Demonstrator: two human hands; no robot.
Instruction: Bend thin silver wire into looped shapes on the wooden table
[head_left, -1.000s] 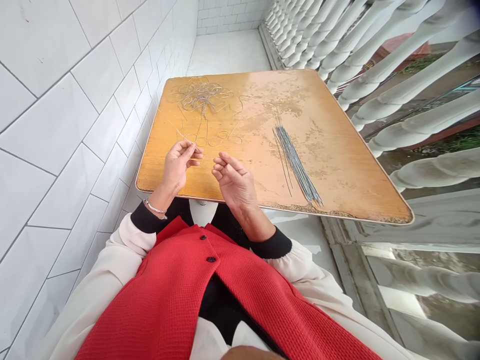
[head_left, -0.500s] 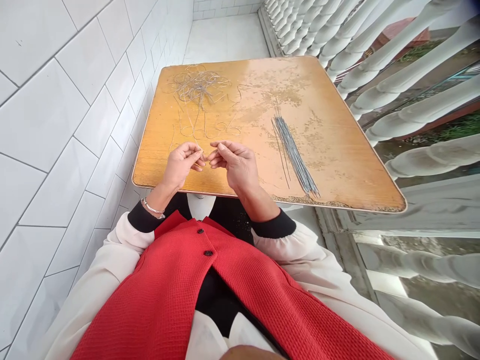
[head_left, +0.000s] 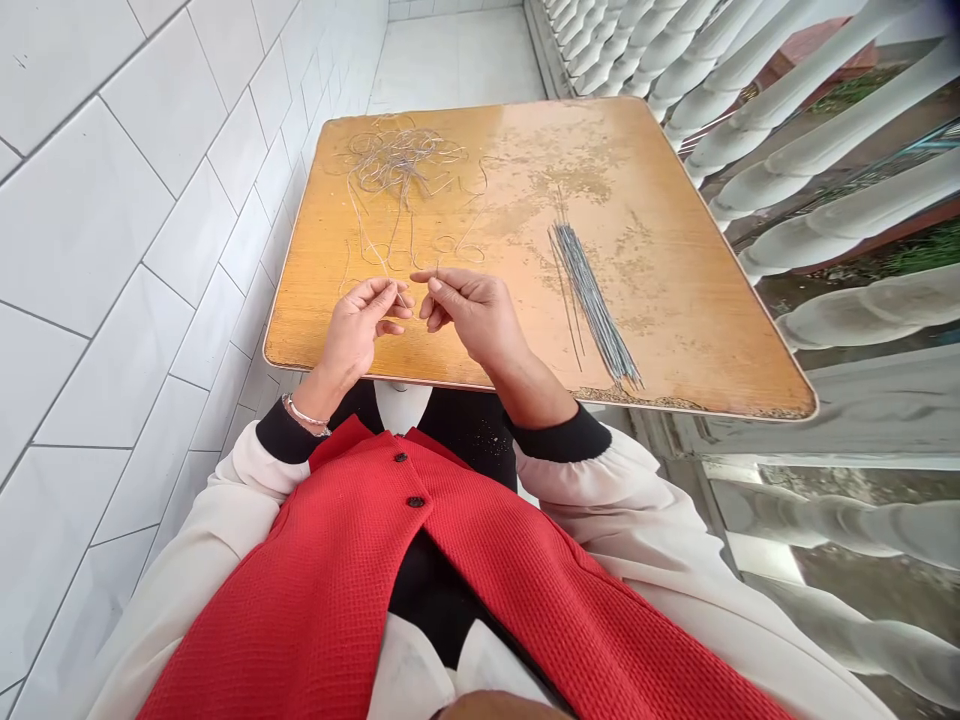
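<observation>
Over the near edge of the table, my left hand (head_left: 361, 325) pinches a thin, pale string (head_left: 381, 262) between thumb and fingers. That string runs back toward a loose tangle of string (head_left: 405, 162) at the far left of the tabletop. Just to the right, with a small gap between the fingertips, is my right hand (head_left: 474, 312). Its thumb and index finger are pinched together, and a tiny thin tip shows above them, too small to name. Right of this hand lies a bundle of thin grey rods (head_left: 596, 305), with a few rods slightly apart from it.
The wooden table (head_left: 675, 330) has a worn, peeling surface. A white tiled wall (head_left: 135, 290) runs close along the left, and a white balustrade (head_left: 817, 235) stands on the right. Loose string loops (head_left: 457, 245) lie just beyond my hands.
My hands have drawn slightly apart, and the fingertips that were nearly touching now have a wider gap. The right hand has shifted a little up. The rods and tangle stay put on the table.
</observation>
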